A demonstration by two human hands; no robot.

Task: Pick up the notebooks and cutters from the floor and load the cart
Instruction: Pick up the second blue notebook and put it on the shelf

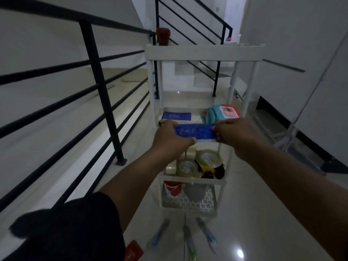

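Observation:
A blue notebook (194, 133) hangs over the white cart (204, 52), held flat between both hands. My left hand (170, 139) grips its left end and my right hand (234, 133) pinches its right end. Below it, on a cart shelf, lies another blue notebook (177, 116) beside a stack of teal and pink notebooks (221, 113). Three cutters lie on the floor in front of the cart: a blue one (159, 233), a green one (189, 242) and another blue one (206, 235).
A lower cart shelf holds tape rolls (207, 157); a red item (172, 187) sits in the bottom basket. A black stair railing (101, 87) runs along the left. A red object (134, 250) lies on the floor near my sleeve. The right wall is close.

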